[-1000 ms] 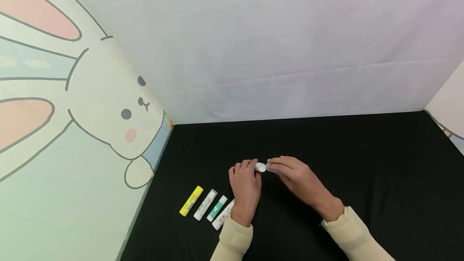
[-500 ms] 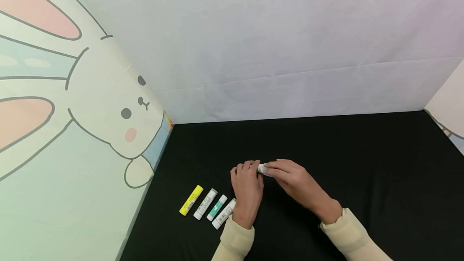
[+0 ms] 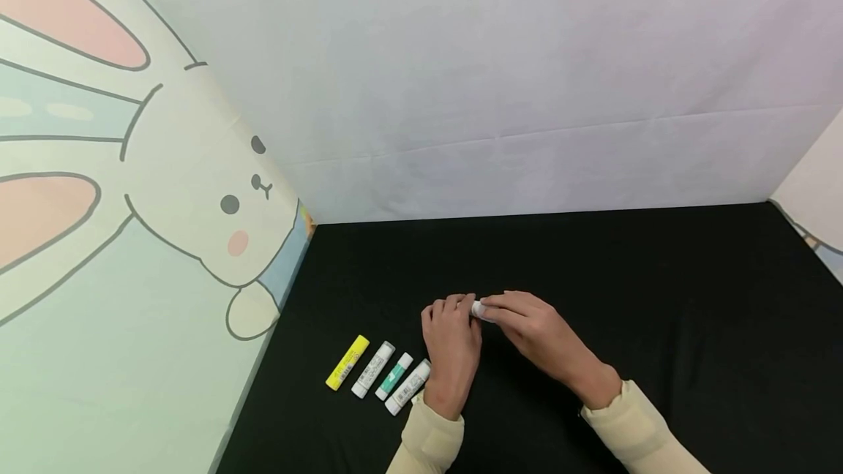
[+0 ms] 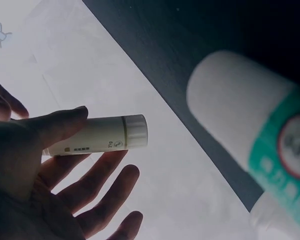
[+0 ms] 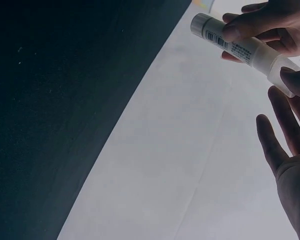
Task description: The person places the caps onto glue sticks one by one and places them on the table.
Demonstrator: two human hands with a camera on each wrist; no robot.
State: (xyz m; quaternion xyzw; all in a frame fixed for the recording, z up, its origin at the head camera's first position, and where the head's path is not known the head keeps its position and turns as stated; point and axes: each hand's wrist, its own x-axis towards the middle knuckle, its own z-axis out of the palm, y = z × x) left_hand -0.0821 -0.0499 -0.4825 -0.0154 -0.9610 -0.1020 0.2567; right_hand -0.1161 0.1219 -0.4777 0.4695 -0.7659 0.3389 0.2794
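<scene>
My left hand [image 3: 452, 339] pinches the white body of a glue stick [image 4: 102, 134] between thumb and fingers, low over the black table. Printed text and "21g" show on its side in the left wrist view. At the other end, my right hand [image 3: 535, 329] pinches the translucent cap [image 5: 279, 72] with thumb and fingertips. In the right wrist view the cap sits in line with the stick, over its end. The remaining right fingers stretch out loosely. In the head view the fingers cover most of this glue stick.
Left of my left hand, several glue sticks lie side by side on the black cloth [image 3: 593, 262]: a yellow one [image 3: 347, 363], a white one [image 3: 372, 369], a green-and-white one [image 3: 394, 377] and another white one [image 3: 407, 388]. A pale wall [image 3: 500, 93] stands behind.
The cap in my right hand, apart from the glue stick a second ago, has moved left onto its end. My left hand has shifted slightly right. The lying glue sticks stayed put.
</scene>
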